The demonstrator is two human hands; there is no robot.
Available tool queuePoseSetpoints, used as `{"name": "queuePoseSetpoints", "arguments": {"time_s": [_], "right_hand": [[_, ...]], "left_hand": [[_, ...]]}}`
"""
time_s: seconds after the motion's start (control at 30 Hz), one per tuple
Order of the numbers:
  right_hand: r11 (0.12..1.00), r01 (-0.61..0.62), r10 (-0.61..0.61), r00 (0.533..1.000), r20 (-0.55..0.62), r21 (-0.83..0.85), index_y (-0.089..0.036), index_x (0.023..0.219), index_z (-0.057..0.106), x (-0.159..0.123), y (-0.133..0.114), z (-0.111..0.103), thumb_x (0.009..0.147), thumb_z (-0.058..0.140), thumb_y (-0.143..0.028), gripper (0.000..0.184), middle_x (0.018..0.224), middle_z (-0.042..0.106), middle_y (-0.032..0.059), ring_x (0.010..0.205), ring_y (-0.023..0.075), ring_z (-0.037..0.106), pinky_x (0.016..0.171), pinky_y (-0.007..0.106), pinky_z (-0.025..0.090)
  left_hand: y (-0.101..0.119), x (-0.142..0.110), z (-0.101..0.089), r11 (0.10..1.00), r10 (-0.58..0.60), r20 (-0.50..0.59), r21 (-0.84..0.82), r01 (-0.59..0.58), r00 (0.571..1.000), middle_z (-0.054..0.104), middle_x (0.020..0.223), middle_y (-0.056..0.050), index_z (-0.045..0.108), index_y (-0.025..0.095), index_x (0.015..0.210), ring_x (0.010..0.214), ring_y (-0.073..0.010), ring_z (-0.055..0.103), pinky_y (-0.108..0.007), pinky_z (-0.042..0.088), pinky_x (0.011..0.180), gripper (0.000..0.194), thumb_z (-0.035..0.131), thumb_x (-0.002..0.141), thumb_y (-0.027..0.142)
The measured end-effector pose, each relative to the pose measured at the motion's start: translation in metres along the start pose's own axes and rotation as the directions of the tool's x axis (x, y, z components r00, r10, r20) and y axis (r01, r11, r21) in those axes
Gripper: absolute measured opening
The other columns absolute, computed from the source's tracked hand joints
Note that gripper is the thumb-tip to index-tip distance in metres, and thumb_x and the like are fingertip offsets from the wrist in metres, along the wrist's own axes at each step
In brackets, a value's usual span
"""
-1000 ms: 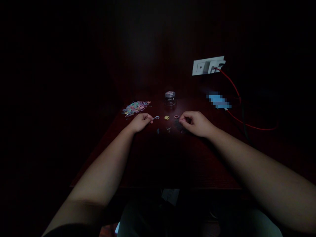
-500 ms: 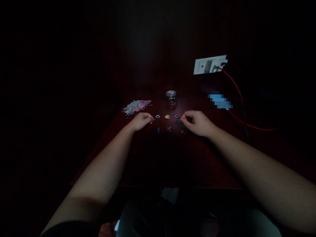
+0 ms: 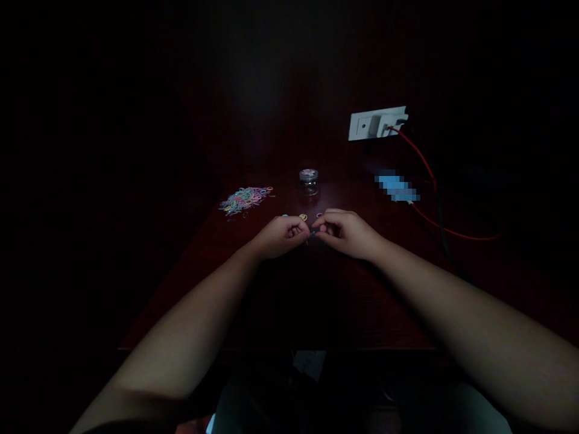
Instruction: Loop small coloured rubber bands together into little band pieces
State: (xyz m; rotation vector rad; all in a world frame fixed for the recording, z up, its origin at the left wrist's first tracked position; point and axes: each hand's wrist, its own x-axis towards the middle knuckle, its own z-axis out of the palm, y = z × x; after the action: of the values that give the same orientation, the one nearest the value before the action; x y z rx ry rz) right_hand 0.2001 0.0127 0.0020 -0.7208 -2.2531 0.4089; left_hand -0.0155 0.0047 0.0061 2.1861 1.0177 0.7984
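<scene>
My left hand [image 3: 284,237] and my right hand [image 3: 347,234] meet over the middle of the table, thumbs and forefingers pinched. Between their fingertips is a small greyish elastic band [image 3: 313,232], too dim to see fully. Just behind the hands, a yellow ring-shaped bundle of bands [image 3: 303,217] lies on the wood. A pink ring [image 3: 319,215] and a pale blue ring [image 3: 284,216] show partly on either side of it, mostly covered by my hands. To the left is a loose pile of small coloured elastic bands [image 3: 246,200].
A small clear lidded jar [image 3: 308,181] stands behind the rings on the dark red table [image 3: 307,301]. At the right lies a blurred-out blue phone-like object [image 3: 397,187], with a red cable [image 3: 425,160] running to a wall socket [image 3: 363,125].
Both hands have come together at the middle, the left moving right and the right moving left. They now cover the small pieces in front of the rings. The view has shifted slightly.
</scene>
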Motion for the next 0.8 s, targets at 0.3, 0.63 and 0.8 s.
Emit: {"name": "queuePoseSetpoints", "arguments": {"time_s": [0.3, 0.63, 0.8], "right_hand": [[1.0, 0.003, -0.003, 1.0, 0.029, 0.023, -0.015, 0.08, 0.065, -0.0004, -0.0041, -0.0007, 0.084, 0.058, -0.017, 0.009, 0.073, 0.06, 0.0019, 0.063, 0.0107, 0.052, 0.059, 0.023, 0.039], [0.999, 0.009, -0.009, 1.0, 0.001, -0.036, -0.016, 0.083, 0.062, -0.0002, -0.0046, -0.001, 0.084, 0.054, -0.015, 0.008, 0.074, 0.062, 0.0021, 0.066, 0.0122, 0.054, 0.061, 0.023, 0.039], [1.0, -0.011, 0.011, 1.0, -0.008, -0.027, -0.016, 0.084, 0.061, -0.0007, -0.0039, -0.0002, 0.083, 0.054, -0.014, 0.008, 0.074, 0.061, 0.0017, 0.065, 0.0115, 0.053, 0.06, 0.023, 0.039]], "left_hand": [[0.003, -0.0004, -0.0003, 0.996, 0.023, 0.002, 0.082, -0.023, 1.0, 0.058, 0.067, 0.0, 0.065, 0.013, 0.08, 0.058, -0.0083, 0.048, -0.019, 0.038, 0.053, 0.017, 0.059, 0.082, 0.028], [0.0038, -0.001, -0.0014, 0.996, 0.019, -0.002, 0.082, -0.019, 1.0, 0.06, 0.069, -0.001, 0.065, 0.013, 0.081, 0.059, -0.0083, 0.05, -0.019, 0.039, 0.054, 0.012, 0.06, 0.079, 0.023], [0.0014, -0.0009, -0.0003, 0.995, 0.035, -0.018, 0.098, -0.033, 0.999, 0.059, 0.067, 0.0, 0.064, 0.013, 0.079, 0.059, -0.008, 0.05, -0.019, 0.039, 0.055, 0.01, 0.059, 0.079, 0.021]]}}
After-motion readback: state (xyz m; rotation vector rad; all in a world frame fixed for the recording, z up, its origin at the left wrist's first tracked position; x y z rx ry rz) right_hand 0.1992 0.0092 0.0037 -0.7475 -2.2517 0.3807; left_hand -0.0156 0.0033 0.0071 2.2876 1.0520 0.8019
